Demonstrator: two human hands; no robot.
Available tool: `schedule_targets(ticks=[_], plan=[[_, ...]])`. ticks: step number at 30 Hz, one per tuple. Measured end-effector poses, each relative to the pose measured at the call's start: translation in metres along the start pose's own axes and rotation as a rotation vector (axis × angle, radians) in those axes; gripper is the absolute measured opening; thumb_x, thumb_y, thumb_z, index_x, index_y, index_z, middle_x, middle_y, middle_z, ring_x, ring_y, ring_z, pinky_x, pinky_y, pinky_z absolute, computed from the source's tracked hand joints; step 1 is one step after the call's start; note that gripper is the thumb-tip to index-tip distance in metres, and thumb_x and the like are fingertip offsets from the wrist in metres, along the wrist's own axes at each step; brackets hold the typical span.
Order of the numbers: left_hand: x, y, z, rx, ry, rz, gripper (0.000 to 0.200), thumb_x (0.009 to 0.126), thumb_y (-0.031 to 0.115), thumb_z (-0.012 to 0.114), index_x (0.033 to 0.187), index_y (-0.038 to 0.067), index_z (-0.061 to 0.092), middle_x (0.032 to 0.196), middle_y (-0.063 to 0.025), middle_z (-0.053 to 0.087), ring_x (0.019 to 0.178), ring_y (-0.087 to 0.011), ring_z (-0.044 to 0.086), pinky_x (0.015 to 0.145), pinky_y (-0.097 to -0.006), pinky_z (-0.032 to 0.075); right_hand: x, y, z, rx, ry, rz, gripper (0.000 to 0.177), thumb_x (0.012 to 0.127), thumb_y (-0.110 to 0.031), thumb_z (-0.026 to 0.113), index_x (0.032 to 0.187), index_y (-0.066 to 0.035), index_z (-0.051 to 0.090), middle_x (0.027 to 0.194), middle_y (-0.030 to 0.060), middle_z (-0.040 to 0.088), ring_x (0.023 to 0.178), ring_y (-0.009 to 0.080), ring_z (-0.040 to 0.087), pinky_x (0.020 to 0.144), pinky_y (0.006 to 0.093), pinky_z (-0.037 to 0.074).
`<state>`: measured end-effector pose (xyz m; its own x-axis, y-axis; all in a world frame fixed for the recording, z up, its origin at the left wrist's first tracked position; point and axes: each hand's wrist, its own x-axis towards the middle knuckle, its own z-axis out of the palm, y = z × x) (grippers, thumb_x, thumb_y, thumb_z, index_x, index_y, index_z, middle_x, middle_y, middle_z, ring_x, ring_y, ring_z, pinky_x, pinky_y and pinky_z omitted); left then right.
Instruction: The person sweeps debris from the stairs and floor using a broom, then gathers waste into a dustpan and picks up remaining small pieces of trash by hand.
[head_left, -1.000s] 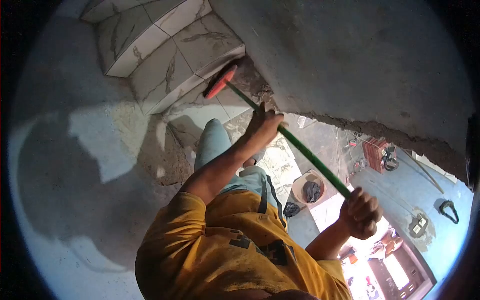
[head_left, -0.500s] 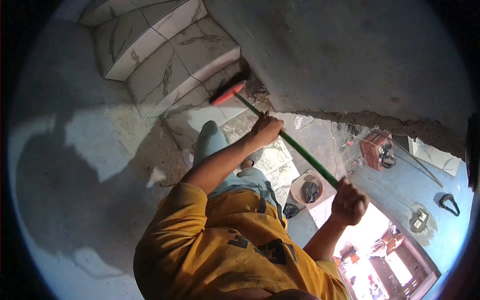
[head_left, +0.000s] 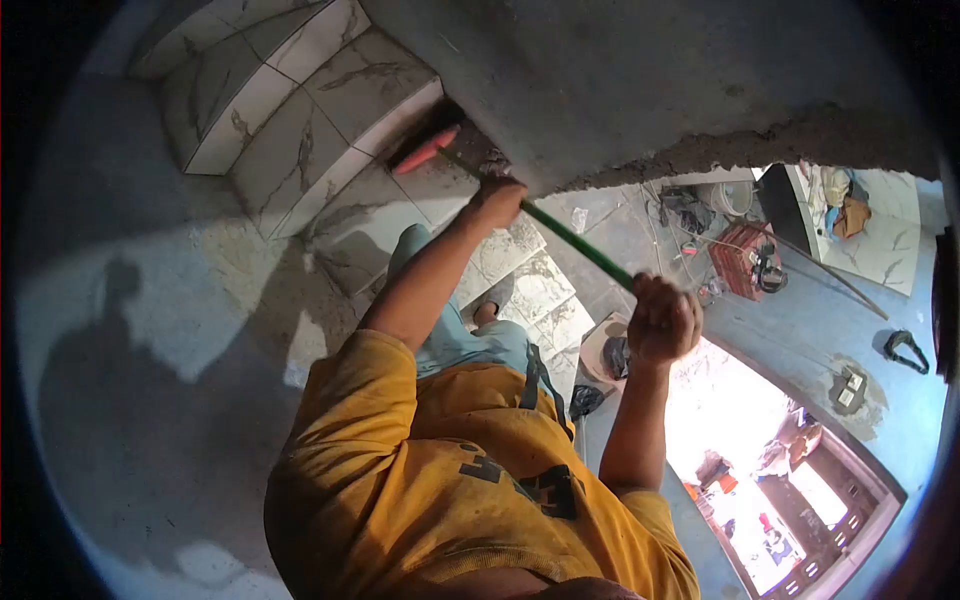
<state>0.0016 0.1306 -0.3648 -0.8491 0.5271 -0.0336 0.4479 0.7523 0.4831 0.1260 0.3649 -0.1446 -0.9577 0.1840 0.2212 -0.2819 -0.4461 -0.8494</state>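
I hold a broom with a green handle (head_left: 580, 243) and a red head (head_left: 428, 150). The head lies low on the tiled stairs, near a riser and the dark corner by the wall. My left hand (head_left: 497, 203) is wrapped round the lower handle, close to the head. Higher up, at the handle's end, my right hand (head_left: 665, 318) is closed in a fist. The broom's bristles are hidden from view. White, grey-veined tiles cover the steps (head_left: 330, 150) beside the head.
A rough-edged wall (head_left: 640, 80) overhangs on the right. Below are more tiled steps (head_left: 540, 290), a tub (head_left: 598, 355) with a black bag, a stack of reddish boxes (head_left: 740, 262) and a long pole (head_left: 830, 273). A bright doorway (head_left: 730, 430) opens at lower right.
The view has shifted somewhat. The broom head has moved a little farther toward the riser, and both hands have moved up and left with the handle, the right hand most.
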Motion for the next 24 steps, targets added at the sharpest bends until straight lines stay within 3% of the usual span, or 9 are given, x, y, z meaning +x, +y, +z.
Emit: schedule_targets(ticks=[3,6,9,11,12,16,19,21,24], plan=[[-0.022,0.034,0.014,-0.052,-0.211,-0.056,0.005,0.075,0.005,0.063,0.079,0.005,0.065,0.09,-0.0172,0.067,0.094,-0.0361,0.064,0.083,-0.0468,0.049,-0.038,-0.029,-0.011,-0.041,0.057,0.006,0.035,0.093,-0.021,0.047,0.061,-0.012,0.035,0.052,0.0009,0.029,0.053,0.0159,0.031,0.065,0.0394,0.033],[-0.048,0.076,-0.008,-0.058,-0.202,-0.04,0.005,0.075,0.007,0.065,0.078,0.004,0.061,0.087,-0.0174,0.065,0.095,-0.0363,0.063,0.084,-0.0474,0.048,-0.055,-0.071,0.0,-0.121,0.014,-0.084,0.033,0.091,-0.023,0.047,0.061,-0.011,0.038,0.053,0.0007,0.033,0.049,0.0172,0.035,0.061,0.039,0.035],[-0.073,0.121,-0.054,-0.181,-0.038,-0.058,0.013,0.075,0.011,0.068,0.078,0.004,0.058,0.085,-0.0171,0.063,0.094,-0.0374,0.061,0.083,-0.049,0.046,-0.045,-0.113,-0.007,0.026,-0.049,-0.102,0.031,0.09,-0.025,0.048,0.063,-0.014,0.037,0.055,0.0,0.037,0.048,0.0142,0.037,0.058,0.0361,0.035],[-0.085,0.142,-0.085,-0.136,0.23,-0.11,0.021,0.076,0.018,0.072,0.08,0.004,0.056,0.084,-0.0164,0.062,0.09,-0.0385,0.059,0.079,-0.0497,0.046,-0.022,-0.131,-0.008,0.188,-0.145,-0.071,0.029,0.09,-0.026,0.051,0.066,-0.016,0.038,0.058,-0.0011,0.04,0.049,0.0116,0.037,0.058,0.0338,0.035],[-0.092,0.139,-0.067,-0.081,0.368,-0.117,0.026,0.077,0.022,0.074,0.083,0.004,0.055,0.086,-0.015,0.062,0.086,-0.0385,0.059,0.076,-0.0488,0.046,-0.015,-0.133,-0.005,0.218,-0.122,-0.08,0.028,0.091,-0.027,0.052,0.069,-0.016,0.04,0.059,-0.0016,0.04,0.051,0.0111,0.037,0.06,0.033,0.035],[-0.117,0.151,-0.109,-0.024,0.391,-0.378,0.031,0.082,0.029,0.072,0.081,0.004,0.053,0.08,-0.0165,0.061,0.085,-0.0354,0.06,0.074,-0.0467,0.046,0.02,-0.106,0.022,0.27,-0.062,-0.025,0.025,0.097,-0.028,0.047,0.075,-0.015,0.043,0.063,-0.0023,0.04,0.056,0.011,0.038,0.065,0.0316,0.033],[-0.14,0.142,-0.092,-0.053,0.362,-0.501,0.032,0.083,0.031,0.071,0.081,0.004,0.053,0.079,-0.017,0.06,0.082,-0.0347,0.061,0.072,-0.0468,0.047,0.031,-0.078,0.048,0.298,-0.073,0.093,0.032,0.102,-0.031,0.041,0.075,-0.015,0.042,0.061,-0.0028,0.037,0.053,0.0107,0.035,0.061,0.0301,0.032],[-0.163,0.145,-0.081,-0.124,0.348,-0.525,0.028,0.081,0.026,0.071,0.082,0.004,0.054,0.078,-0.0154,0.059,0.075,-0.0368,0.061,0.068,-0.0475,0.048,0.036,-0.058,0.059,0.325,-0.22,0.213,0.035,0.103,-0.035,0.04,0.074,-0.016,0.041,0.058,-0.0034,0.034,0.049,0.0102,0.031,0.054,0.0286,0.03],[-0.189,0.145,-0.042,-0.277,0.291,-0.586,0.023,0.078,0.022,0.072,0.089,0.008,0.058,0.083,-0.0131,0.06,0.08,-0.0347,0.062,0.07,-0.0458,0.05,0.034,-0.02,0.081,0.273,-0.241,0.342,0.038,0.104,-0.037,0.038,0.071,-0.017,0.039,0.055,-0.0035,0.031,0.046,0.0095,0.026,0.05,0.0286,0.028]])
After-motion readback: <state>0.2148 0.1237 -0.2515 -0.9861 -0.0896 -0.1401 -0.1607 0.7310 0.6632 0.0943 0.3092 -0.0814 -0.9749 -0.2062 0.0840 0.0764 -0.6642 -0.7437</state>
